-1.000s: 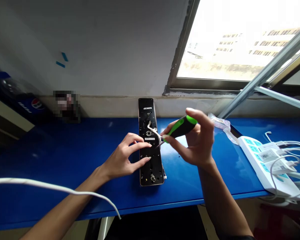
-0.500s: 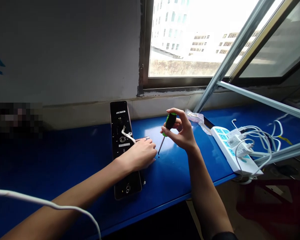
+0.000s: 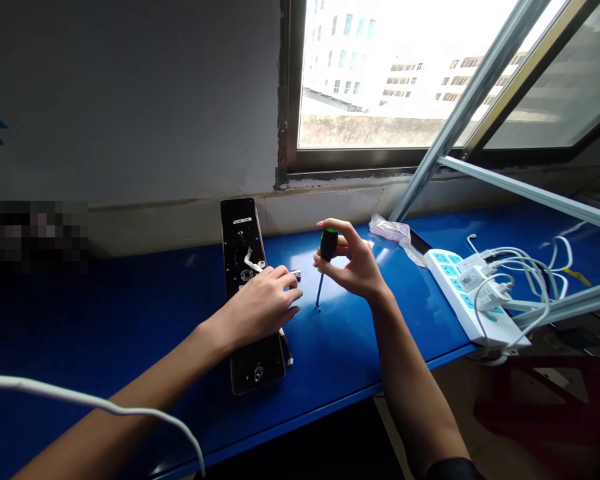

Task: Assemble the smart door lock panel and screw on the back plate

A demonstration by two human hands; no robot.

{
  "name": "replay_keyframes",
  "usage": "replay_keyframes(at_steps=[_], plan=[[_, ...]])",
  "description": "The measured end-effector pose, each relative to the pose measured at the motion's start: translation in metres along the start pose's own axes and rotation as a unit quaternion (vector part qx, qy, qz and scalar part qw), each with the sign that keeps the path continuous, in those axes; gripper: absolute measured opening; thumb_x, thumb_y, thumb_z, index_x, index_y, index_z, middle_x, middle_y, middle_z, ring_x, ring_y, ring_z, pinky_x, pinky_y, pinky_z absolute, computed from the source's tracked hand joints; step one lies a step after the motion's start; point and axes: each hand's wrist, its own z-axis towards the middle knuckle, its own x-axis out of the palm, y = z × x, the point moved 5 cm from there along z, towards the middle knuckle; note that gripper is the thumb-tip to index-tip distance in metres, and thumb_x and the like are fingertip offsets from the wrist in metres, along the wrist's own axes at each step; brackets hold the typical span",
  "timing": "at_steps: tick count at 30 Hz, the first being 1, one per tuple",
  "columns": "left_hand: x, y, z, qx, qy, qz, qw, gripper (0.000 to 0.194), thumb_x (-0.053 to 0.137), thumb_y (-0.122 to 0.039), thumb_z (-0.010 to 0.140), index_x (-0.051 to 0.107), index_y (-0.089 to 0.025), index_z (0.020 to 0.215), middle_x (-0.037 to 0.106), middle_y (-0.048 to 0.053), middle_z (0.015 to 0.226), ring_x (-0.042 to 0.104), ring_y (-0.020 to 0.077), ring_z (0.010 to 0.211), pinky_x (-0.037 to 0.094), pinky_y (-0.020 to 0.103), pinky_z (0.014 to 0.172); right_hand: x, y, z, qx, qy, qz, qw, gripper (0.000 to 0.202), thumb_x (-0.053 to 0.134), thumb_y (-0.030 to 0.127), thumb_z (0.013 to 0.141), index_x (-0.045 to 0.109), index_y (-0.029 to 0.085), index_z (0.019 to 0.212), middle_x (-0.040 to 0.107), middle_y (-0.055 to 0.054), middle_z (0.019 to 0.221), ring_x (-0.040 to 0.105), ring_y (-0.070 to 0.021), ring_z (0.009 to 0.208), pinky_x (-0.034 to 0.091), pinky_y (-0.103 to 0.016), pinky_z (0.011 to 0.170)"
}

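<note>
My right hand (image 3: 353,260) grips a screwdriver (image 3: 329,245) with a black and green handle. The shaft points down at the blue tabletop, and its tip is at some tiny dark pieces, perhaps screws (image 3: 319,309). My left hand (image 3: 263,303) lies over a long black panel (image 3: 241,250), fingers loosely bent and apart, with nothing visible between them. White cable (image 3: 250,260) and round metal fittings show on the panel; my hand hides its middle. Just beyond my left fingers is a small shiny metal piece (image 3: 296,274); whether I touch it is unclear.
A white power strip (image 3: 455,287) with plugged-in chargers and tangled white cables stands on the right of the blue table (image 3: 130,313). Near the wall lies a clear plastic bag (image 3: 390,229). A metal frame (image 3: 430,163) crosses before the window. A white cable (image 3: 80,400) hangs across the lower left.
My left hand has drawn back slightly left and its fingers have spread. The screwdriver handle has swung left to a steeper angle, with its tip staying nearly in place.
</note>
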Motion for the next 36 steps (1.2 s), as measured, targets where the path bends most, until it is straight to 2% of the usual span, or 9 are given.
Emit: replay_keyframes(at_steps=[5,10,12,15,18,21,26,36], plan=[[-0.010,0.001,-0.017,-0.002,-0.064,-0.023,0.998,0.012,0.069,-0.020,0.096,0.077,-0.016,0.102,0.073,0.013,0.111,0.061,0.0338,0.118,0.058,0.053,0.096,0.001,0.013,0.004,-0.016,-0.024,0.038,0.999,0.058,0.074,0.016,0.081,0.053,0.027,0.133,0.069,0.005,0.084,0.071,-0.0151,0.070,0.066,-0.034,0.071],[-0.023,0.010,-0.047,-0.027,-0.143,-0.064,0.987,0.019,0.070,-0.029,0.097,0.075,-0.017,0.111,0.072,0.011,0.112,0.057,0.0293,0.119,0.055,0.050,0.105,0.011,0.053,0.023,-0.081,-0.028,0.105,0.991,0.062,0.077,0.011,0.081,0.051,0.030,0.135,0.071,0.004,0.084,0.074,-0.0176,0.071,0.066,-0.035,0.066],[-0.024,0.018,-0.061,-0.055,-0.161,-0.089,0.981,0.023,0.073,-0.031,0.095,0.074,-0.016,0.113,0.072,0.010,0.110,0.057,0.0274,0.116,0.056,0.047,0.102,0.017,0.070,0.031,-0.111,-0.035,0.122,0.986,0.062,0.077,0.012,0.082,0.051,0.031,0.135,0.069,0.004,0.083,0.074,-0.0180,0.071,0.067,-0.037,0.066],[-0.022,0.027,-0.078,-0.093,-0.197,-0.110,0.970,0.026,0.077,-0.030,0.092,0.075,-0.017,0.114,0.073,0.009,0.106,0.059,0.0260,0.108,0.059,0.043,0.092,0.032,0.083,0.041,-0.113,-0.034,0.134,0.984,0.060,0.076,0.011,0.085,0.050,0.030,0.135,0.069,0.003,0.085,0.074,-0.0183,0.073,0.068,-0.038,0.068],[-0.019,0.030,-0.089,-0.110,-0.243,-0.115,0.957,0.024,0.079,-0.029,0.091,0.075,-0.017,0.111,0.074,0.009,0.102,0.060,0.0252,0.103,0.059,0.043,0.090,0.046,0.084,0.043,-0.107,-0.043,0.141,0.983,0.059,0.076,0.010,0.085,0.050,0.029,0.134,0.070,0.003,0.084,0.074,-0.0185,0.074,0.068,-0.037,0.068],[-0.015,0.030,-0.093,-0.115,-0.266,-0.119,0.949,0.019,0.078,-0.027,0.092,0.076,-0.017,0.108,0.074,0.009,0.099,0.060,0.0246,0.100,0.059,0.042,0.086,0.056,0.081,0.042,-0.104,-0.048,0.145,0.983,0.059,0.078,0.010,0.083,0.052,0.031,0.132,0.070,0.002,0.083,0.074,-0.0190,0.071,0.068,-0.038,0.066],[-0.010,0.030,-0.095,-0.115,-0.270,-0.109,0.950,0.014,0.076,-0.025,0.093,0.076,-0.015,0.102,0.075,0.009,0.096,0.060,0.0247,0.097,0.058,0.042,0.082,0.060,0.079,0.039,-0.110,-0.060,0.132,0.983,0.058,0.080,0.016,0.084,0.051,0.032,0.132,0.069,0.002,0.082,0.074,-0.0200,0.071,0.069,-0.040,0.066],[-0.007,0.029,-0.096,-0.120,-0.281,-0.115,0.945,0.006,0.074,-0.020,0.094,0.075,-0.015,0.097,0.073,0.007,0.091,0.059,0.0223,0.093,0.056,0.038,0.080,0.059,0.087,0.037,-0.160,-0.049,0.125,0.978,0.065,0.080,0.007,0.081,0.051,0.029,0.135,0.070,0.002,0.085,0.074,-0.0190,0.074,0.069,-0.038,0.067]])
